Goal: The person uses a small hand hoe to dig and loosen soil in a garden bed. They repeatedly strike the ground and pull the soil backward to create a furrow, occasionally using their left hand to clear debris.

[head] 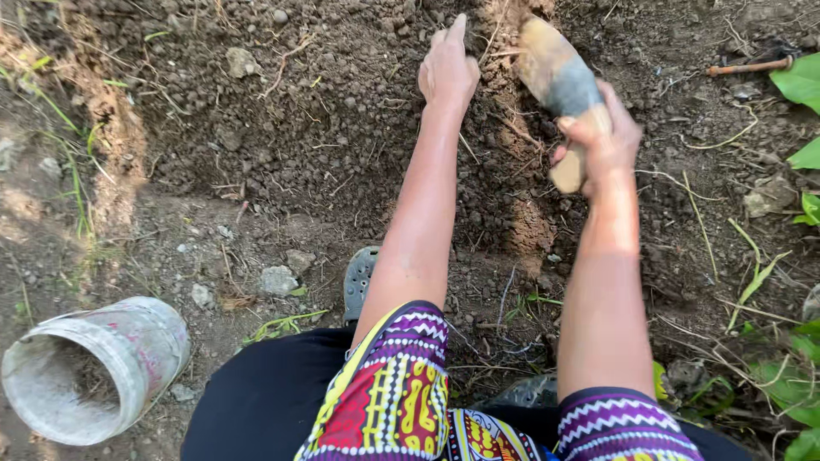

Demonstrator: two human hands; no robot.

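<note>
Right hand [602, 141] closed around the wooden handle of a short digging tool [559, 81]; the soil-caked blade points up and away, over the furrow [512, 128] cut into the loose dark soil [325, 128]. Blade blurred; its edge cannot be made out.

Left hand [448, 68] holds nothing, fingers together, palm down, pressed on the soil just beside the furrow's left wall and near the blade.

Risks, as judged:
- Blade and left-hand fingers sit close together. A stroke drifting leftward could catch the fingers.
- Grip is low on the handle with the butt end sticking out below the palm; a hard strike into a root or stone might twist the tool loose.
- Crumbly furrow walls could slump back in under the pressing hand.

Outward: grey clog [360, 277] under the left forearm, on packed ground. Pale plastic bucket [90, 371] lies on its side near the lower left corner of the view; contents shadowed, unclear. Stones [278, 280] scattered. A rusty rod-like thing [752, 67] at the upper right, partly cut off. Green leaves [799, 85] at the right edge. The right foot is hidden.
</note>
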